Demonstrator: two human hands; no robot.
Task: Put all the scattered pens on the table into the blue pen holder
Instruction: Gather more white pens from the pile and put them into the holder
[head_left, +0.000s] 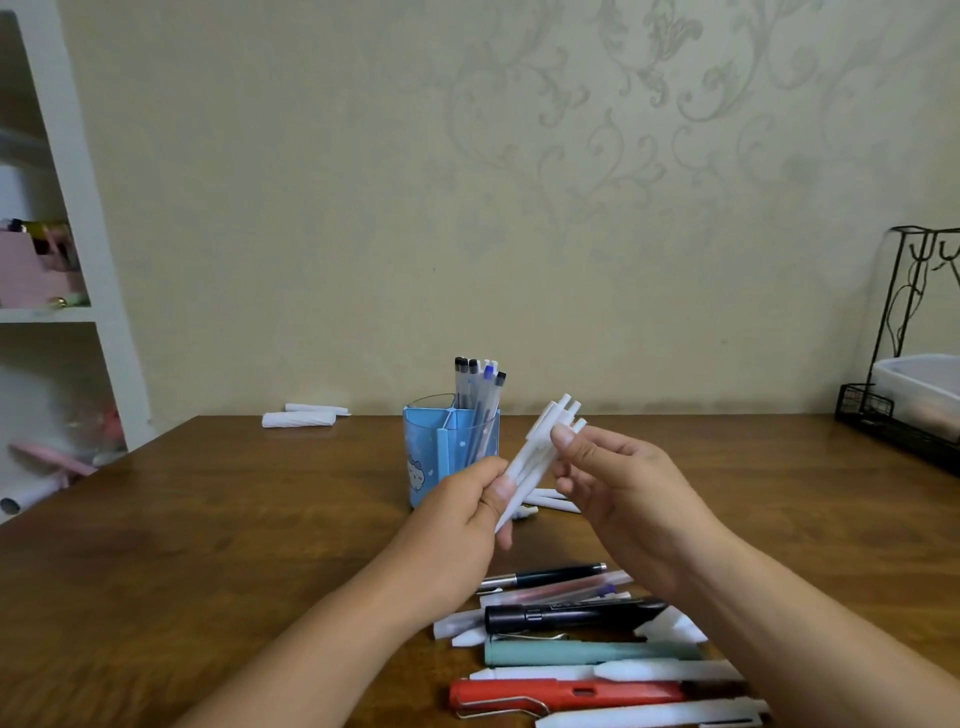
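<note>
A blue pen holder (431, 457) stands at the far middle of the wooden table (208, 545), with several capped pens (475, 387) upright in it. In front of it, a bundle of white pens (540, 452) is held tilted above the table. My left hand (467, 514) grips the bundle's lower end, and my right hand (618, 488) holds its upper part with thumb and fingers. Under my forearms lie several scattered pens: a black marker (571, 616), a teal pen (587, 653), a red pen (566, 696) and white ones (613, 671). More white pens (550, 501) lie beside the holder.
Two white rolled pieces (298, 418) lie at the table's far edge near the wall. A black wire rack (883, 410) with a white tub stands at the right. A white shelf unit (93, 291) with pink things is at the left.
</note>
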